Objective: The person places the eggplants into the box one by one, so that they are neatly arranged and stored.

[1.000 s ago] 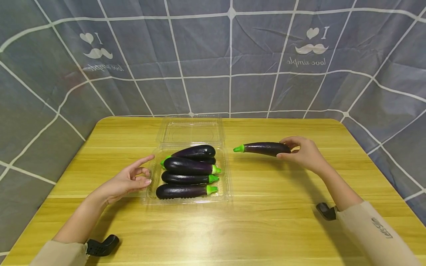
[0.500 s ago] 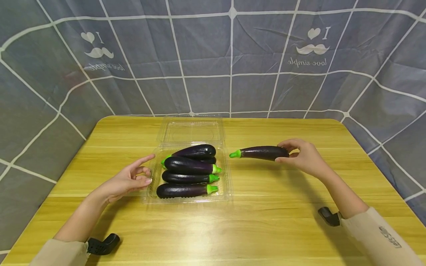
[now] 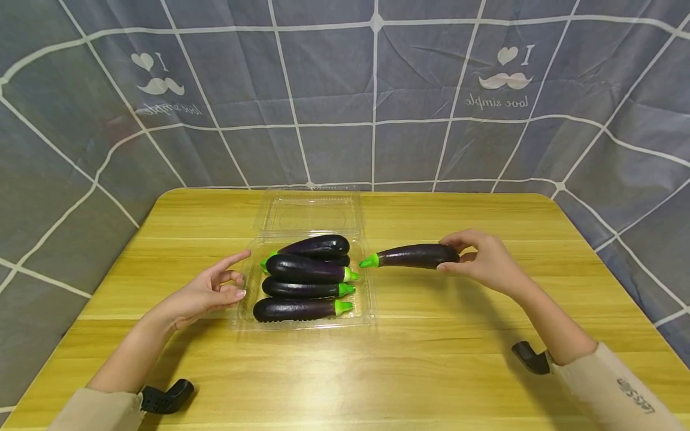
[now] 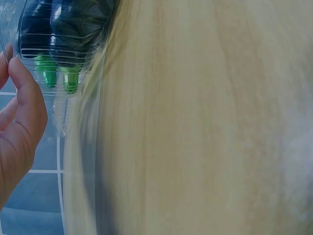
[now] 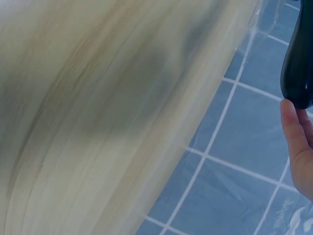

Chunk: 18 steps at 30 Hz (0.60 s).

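My right hand (image 3: 487, 263) pinches a dark purple eggplant (image 3: 412, 255) by its rounded end, holding it above the table. Its green stem points left, beside the right rim of the clear plastic box (image 3: 369, 311). Inside the box lie several more eggplants, such as the front eggplant (image 3: 293, 310) and one eggplant (image 3: 304, 268) resting higher on the pile. At the box's left side is my left hand (image 3: 202, 292), index finger extended and thumb by the wall. The left wrist view shows the left thumb (image 4: 29, 98) at the box wall; the right wrist view shows the held eggplant's end (image 5: 298, 73).
The box's clear lid (image 3: 312, 212) lies folded back behind it. A wooden table (image 3: 431, 359) holds everything, and a grey curtain (image 3: 409, 90) with white lines surrounds its back and sides. Black wrist devices hang under both forearms.
The right hand has brought its eggplant left and slightly nearer, so the stem is now close to the box's right rim. My left hand and the box have stayed in place.
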Motion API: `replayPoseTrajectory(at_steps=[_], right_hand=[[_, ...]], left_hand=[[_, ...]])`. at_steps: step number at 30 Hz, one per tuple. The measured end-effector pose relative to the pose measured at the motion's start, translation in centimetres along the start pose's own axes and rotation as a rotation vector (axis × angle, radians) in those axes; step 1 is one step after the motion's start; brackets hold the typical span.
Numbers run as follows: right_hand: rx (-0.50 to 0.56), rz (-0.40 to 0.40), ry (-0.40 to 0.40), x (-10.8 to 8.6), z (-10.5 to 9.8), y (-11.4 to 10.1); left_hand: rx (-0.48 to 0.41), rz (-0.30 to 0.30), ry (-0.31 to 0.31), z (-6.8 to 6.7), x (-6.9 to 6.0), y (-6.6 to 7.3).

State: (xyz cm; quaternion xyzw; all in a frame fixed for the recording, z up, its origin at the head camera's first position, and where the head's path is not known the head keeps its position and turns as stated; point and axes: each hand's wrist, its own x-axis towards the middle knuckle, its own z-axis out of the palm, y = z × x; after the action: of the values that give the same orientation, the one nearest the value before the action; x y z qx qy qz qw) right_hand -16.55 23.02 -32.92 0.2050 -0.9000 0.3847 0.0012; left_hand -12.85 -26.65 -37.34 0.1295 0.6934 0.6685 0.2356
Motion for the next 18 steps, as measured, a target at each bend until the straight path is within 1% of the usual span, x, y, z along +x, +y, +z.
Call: replayPoseTrajectory(at_steps=[6, 11, 18], right_hand=[[0.012, -0.029, -0.022, -0.1, 0.6, -0.8], [0.005, -0.053, -0.032, -0.2, 1.3, -1.8], [0.027, -0.066, -0.065, -0.3, 2.4, -3.2]], left_hand=[[0.012, -0.003, 0.008, 0.1, -0.1, 0.1], [0.001, 0.001, 0.002, 0.1, -0.1, 0.2], [-0.013, 0.008, -0.004, 0.1, -0.1, 0.2]])
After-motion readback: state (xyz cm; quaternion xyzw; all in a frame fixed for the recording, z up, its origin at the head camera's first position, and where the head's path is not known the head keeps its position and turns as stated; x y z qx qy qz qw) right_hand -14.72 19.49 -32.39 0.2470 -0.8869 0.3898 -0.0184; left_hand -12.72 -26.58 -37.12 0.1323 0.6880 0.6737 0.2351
